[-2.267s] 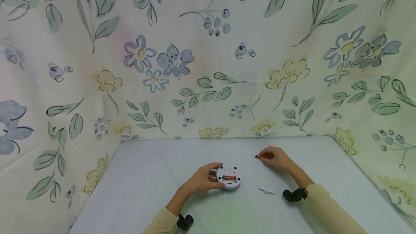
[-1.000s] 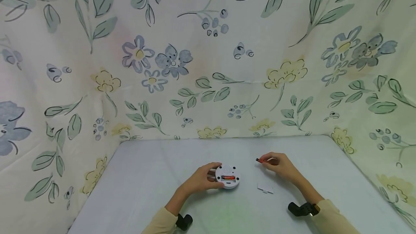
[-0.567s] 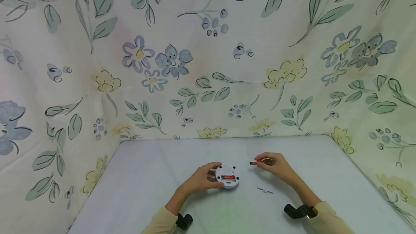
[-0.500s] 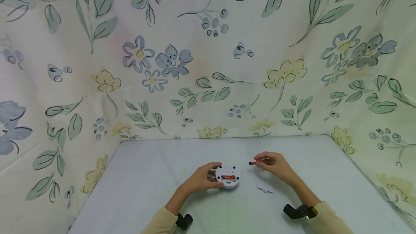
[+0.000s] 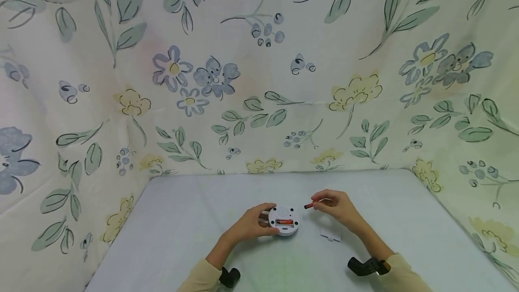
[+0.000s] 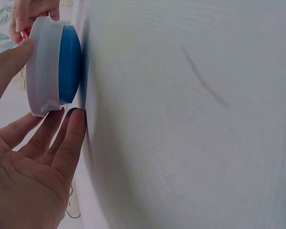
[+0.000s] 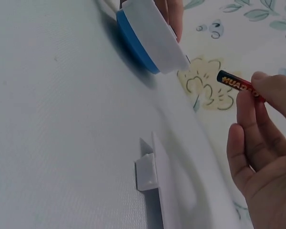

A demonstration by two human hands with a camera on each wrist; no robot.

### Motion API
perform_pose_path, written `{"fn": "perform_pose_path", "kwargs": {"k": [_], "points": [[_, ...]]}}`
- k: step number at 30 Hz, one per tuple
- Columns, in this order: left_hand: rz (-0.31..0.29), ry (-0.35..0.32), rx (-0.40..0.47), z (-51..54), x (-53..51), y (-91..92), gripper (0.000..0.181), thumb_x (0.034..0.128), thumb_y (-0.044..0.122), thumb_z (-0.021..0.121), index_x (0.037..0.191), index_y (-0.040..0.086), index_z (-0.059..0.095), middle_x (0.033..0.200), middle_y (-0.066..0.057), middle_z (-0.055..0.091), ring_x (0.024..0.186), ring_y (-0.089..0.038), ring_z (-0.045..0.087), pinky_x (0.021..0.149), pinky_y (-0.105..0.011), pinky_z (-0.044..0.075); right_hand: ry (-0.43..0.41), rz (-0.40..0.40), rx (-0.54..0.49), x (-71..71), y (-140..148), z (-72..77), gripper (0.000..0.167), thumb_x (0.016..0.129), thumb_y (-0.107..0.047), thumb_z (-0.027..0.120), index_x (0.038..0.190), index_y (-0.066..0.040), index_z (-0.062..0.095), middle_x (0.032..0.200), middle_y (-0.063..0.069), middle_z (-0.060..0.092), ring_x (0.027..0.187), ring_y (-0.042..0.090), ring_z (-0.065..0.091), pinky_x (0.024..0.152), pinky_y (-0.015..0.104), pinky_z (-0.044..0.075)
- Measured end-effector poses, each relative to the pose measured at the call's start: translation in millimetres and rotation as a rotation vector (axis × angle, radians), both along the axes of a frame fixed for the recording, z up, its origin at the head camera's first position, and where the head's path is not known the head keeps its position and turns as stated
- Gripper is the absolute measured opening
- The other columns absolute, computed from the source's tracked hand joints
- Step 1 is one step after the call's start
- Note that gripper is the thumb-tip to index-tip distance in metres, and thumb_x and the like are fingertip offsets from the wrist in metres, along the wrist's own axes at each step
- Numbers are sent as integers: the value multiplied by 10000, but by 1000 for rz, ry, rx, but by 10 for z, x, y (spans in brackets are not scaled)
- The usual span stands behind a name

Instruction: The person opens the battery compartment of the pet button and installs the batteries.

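A round white device (image 5: 285,213) with a blue part (image 6: 70,64) facing the table lies with its battery compartment upward. My left hand (image 5: 250,225) grips it from the left, thumb at the near rim and fingers around the far side. One red battery (image 5: 284,222) sits in the compartment. To the right, my right hand (image 5: 339,207) pinches a second red battery (image 7: 236,82) with a black end between thumb and fingers. That black end points toward the device, with a small gap between them.
A white battery cover (image 5: 330,235) with a small tab lies on the white table (image 5: 194,238), right of the device. Floral cloth (image 5: 259,71) hangs behind the table and at both sides. A black wrist camera (image 5: 366,266) sits on the right arm.
My right hand has moved left and slightly nearer with its battery, closing toward the device. The battery's angle has changed along the way. My left hand and the device have stayed put.
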State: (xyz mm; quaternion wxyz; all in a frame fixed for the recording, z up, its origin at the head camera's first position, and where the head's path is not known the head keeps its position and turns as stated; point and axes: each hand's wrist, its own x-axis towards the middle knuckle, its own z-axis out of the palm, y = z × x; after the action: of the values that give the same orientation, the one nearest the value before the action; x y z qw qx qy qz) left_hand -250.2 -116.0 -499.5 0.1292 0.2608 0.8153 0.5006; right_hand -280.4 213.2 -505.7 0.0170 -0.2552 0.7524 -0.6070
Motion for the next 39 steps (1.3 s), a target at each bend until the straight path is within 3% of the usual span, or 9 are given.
{"fn": "perform_pose_path", "kwargs": {"k": [5,12,22,30,39], "points": [[6,-4,1,8,6,0,694,878,164,834,1464,13,495,1366,-121,551,1146,-302,615,901,-327,555,10,24,-28,-4,-62,-29,229,940,-47,734,1111,98,685,1103,324,638,923,374,696,792,356,593],[13,-3,-5,16,14,2,695,875,161,837,1463,16,497,1372,-119,551,1143,-302,615,898,-335,557,50,12,-18,2,-155,-7,259,930,-47,747,1139,91,678,1089,246,674,922,260,700,804,305,587],[12,5,-26,-1,1,1,707,883,212,833,1469,14,491,1371,-133,552,1139,-281,619,893,-304,554,66,100,-115,22,-283,60,249,930,46,709,1147,139,630,1081,237,686,975,293,712,828,343,587],[16,-5,-27,3,-8,5,713,883,224,833,1471,12,489,1363,-109,561,1135,-253,623,885,-278,550,15,90,-119,11,-418,103,165,925,5,733,1086,9,696,1070,187,706,981,319,712,853,364,580],[5,-7,-9,4,-4,0,705,892,217,825,1468,-3,483,1369,-104,555,1137,-254,617,892,-303,554,19,158,-131,-20,-579,101,156,939,19,711,1094,3,715,1070,183,710,940,339,713,853,376,581]]}}
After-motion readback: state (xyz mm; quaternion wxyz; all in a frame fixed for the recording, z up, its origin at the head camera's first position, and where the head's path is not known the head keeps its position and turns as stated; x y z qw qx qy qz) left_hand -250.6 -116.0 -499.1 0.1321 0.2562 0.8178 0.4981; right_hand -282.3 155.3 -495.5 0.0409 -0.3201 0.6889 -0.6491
